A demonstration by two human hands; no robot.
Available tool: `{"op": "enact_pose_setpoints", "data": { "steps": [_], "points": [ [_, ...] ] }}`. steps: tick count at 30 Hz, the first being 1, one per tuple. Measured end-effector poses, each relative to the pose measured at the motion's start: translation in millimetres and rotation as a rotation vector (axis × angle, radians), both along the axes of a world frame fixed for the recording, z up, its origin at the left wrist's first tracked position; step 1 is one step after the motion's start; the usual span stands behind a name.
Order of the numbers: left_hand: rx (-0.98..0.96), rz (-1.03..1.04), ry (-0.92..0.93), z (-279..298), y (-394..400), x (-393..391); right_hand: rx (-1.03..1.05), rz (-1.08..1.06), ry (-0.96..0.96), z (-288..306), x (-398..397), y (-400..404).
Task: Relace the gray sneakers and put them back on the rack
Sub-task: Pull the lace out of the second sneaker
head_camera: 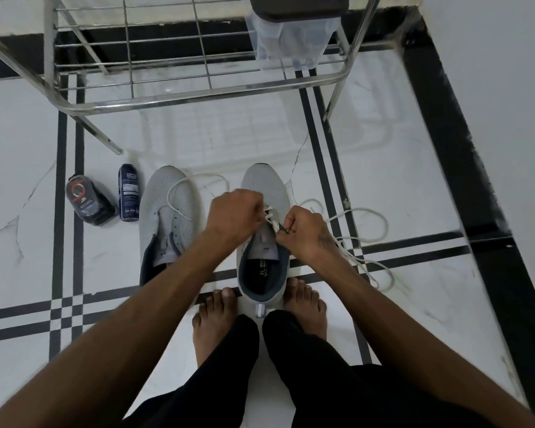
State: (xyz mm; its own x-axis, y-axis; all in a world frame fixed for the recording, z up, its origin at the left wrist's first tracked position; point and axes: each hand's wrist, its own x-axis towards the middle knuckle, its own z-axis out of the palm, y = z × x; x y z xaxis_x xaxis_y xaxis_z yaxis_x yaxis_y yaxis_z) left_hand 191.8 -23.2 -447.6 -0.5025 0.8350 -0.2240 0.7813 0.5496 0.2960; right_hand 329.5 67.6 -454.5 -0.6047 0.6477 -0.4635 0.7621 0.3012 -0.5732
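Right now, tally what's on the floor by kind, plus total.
Gray mesh sneakers: 2, left and right
White laces: 2, one on the left sneaker, one on the right sneaker
Dark blue spray can: 1
Black plastic-wrapped pack: 1
Steel wire rack: 1
Total: 7

I see both bare forearms reaching forward and down, converging near the middle. My left hand (233,211) is curled into a loose fist, knuckles up. My right hand (303,231) sits just beside it, fingers curled, thumb and forefinger pinched together.
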Motion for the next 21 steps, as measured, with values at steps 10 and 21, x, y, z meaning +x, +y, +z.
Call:
{"op": "enact_pose_setpoints", "data": {
  "steps": [10, 21],
  "points": [
    [0.103, 0.050, -0.079, 4.3, -12.0, -16.6, -0.013, 0.035, 0.013, 4.7, -3.7, -1.9],
    [0.067, 0.381, 0.017, 4.0, -46.7, -56.1, -0.017, 0.018, -0.013, 7.9, -6.4, -2.1]
  ]
}}
